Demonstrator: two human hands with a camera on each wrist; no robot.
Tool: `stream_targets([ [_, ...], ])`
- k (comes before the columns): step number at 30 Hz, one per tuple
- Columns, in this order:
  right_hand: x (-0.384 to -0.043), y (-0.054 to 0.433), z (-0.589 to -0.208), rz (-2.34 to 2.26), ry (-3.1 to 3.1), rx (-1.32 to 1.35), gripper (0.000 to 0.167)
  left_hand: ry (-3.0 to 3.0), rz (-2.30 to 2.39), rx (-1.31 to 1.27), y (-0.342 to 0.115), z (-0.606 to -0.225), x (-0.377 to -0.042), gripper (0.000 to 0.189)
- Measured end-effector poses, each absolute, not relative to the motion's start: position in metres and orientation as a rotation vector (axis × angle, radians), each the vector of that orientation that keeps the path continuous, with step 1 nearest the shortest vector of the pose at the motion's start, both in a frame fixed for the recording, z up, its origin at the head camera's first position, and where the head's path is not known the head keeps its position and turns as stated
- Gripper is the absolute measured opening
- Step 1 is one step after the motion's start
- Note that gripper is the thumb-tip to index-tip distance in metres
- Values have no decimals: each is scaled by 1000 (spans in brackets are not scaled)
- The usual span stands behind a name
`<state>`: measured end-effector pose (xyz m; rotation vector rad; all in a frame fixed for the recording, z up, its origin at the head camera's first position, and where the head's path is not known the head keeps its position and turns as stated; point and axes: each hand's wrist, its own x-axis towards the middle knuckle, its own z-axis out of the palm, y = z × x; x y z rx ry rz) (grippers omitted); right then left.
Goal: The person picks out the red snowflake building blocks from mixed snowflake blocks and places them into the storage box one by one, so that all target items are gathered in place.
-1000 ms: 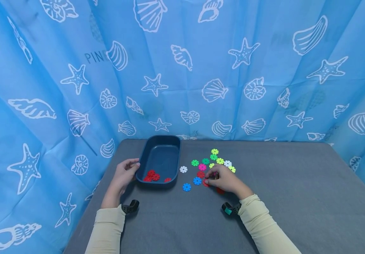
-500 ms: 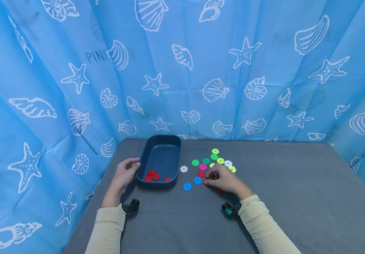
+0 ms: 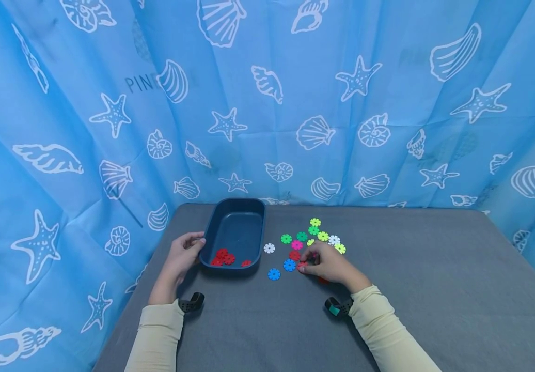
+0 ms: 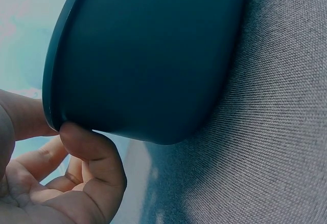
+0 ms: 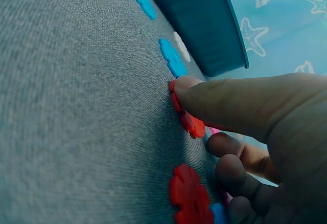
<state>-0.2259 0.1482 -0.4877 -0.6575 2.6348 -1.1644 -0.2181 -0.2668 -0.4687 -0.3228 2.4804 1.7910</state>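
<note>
My left hand (image 3: 183, 256) grips the near-left rim of a dark blue plastic tray (image 3: 261, 232), thumb and fingertips at its edge; the left wrist view shows the tray's outer wall (image 4: 148, 55) close up. Several red notched plastic discs (image 3: 222, 254) lie in the tray's near end. Over the scattered discs, my right hand (image 3: 333, 263) pinches a red notched disc (image 5: 174, 97) by its edge, the thumb on it and the index fingertip mostly hidden behind the thumb. A second red disc (image 5: 194, 126) is just beyond, and another red disc (image 5: 189, 193) lies below the hand.
Blue discs (image 3: 274, 274) and a white disc (image 3: 269, 248) lie between tray and right hand. Green discs (image 3: 286, 238), a pink disc (image 3: 297, 245) and yellow discs (image 3: 315, 222) spread behind it on the grey cloth (image 3: 411, 268). A blue shell-patterned curtain (image 3: 267, 129) hangs behind the table.
My right thumb and fingers have shifted slightly at the red disc, and more of it shows at the fingertips. The left hand and the tray stay in place.
</note>
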Motion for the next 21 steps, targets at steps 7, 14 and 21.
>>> stream_targets([
  [7, -226, 148, -487, -1198, 2599, -676, 15, 2478, 1783, -341, -267, -468, -217, 42],
  [14, -225, 148, -485, -1225, 2569, -669, 17, 2480, 1785, -339, -266, -468, -217, 42],
  [21, -224, 148, -485, -1233, 2570, -672, 17, 2482, 1785, -340, -267, -470, -218, 42],
])
